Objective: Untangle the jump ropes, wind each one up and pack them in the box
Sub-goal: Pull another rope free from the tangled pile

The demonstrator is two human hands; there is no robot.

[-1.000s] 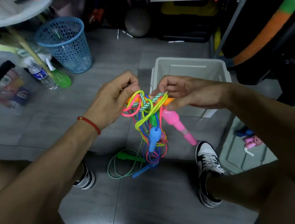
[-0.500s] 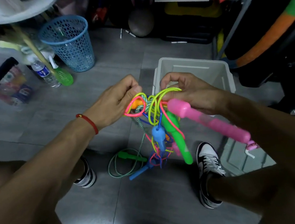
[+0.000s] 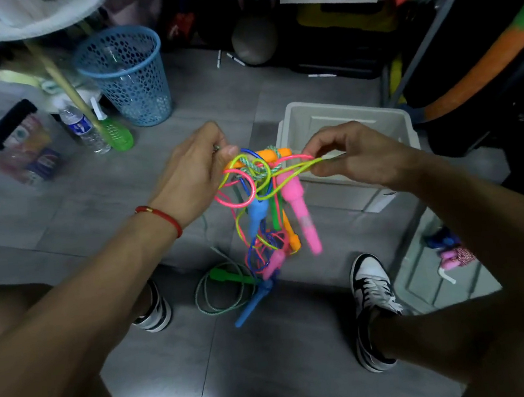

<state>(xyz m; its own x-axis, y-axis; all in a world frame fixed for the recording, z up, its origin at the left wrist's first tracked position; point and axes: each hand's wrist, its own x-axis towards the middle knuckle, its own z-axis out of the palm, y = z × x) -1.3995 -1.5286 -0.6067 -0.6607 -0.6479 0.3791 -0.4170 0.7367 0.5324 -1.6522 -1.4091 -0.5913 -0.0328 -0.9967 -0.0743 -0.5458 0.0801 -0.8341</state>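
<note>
Plastic cords, thin and limp, knotted mid-air between both hands
Tangle (image 3: 259, 198) hangs at centre, box (image 3: 343, 117) at 1 o'clock; light, slippery, handles swing, so take cords by a loop near the knot. Left hand (image 3: 193, 176) clenched on the knot's top, palm down; right hand (image 3: 350, 155) pinches a yellow loop (image 3: 296, 170), drawn toward 3 o'clock

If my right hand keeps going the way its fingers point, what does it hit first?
Likely the knot of tangled jump ropes: the right hand points left, pinching a yellow-green cord leading into it. The left hand lies beyond; depth is uncertain.
</note>
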